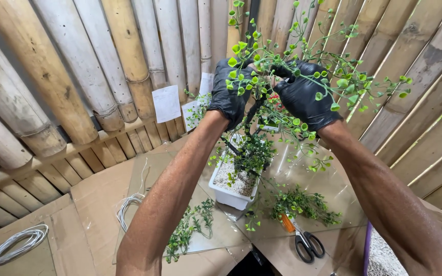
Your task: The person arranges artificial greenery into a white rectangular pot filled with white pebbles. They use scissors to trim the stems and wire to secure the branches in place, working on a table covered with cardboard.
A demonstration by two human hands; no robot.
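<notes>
left hand (228,97): black glove, raised, fingers curled around artificial tree (262,102) branches | right hand (303,99): gloved, likewise closed on foliage, grip partly hidden, seemingly pinching | tree rooted in white pot (231,191) below | scissors (305,240) on glass.

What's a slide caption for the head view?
Gloved left hand and right hand grip leafy branches above a white pot.

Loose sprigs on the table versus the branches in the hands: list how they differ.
The loose sprigs lie flat on the clear sheet, untouched; the branches stand raised above the white planter, gripped by the left hand and right hand. The sprigs look darker and denser; the branches are brighter, more spread out. Both bear small green leaves.
</notes>
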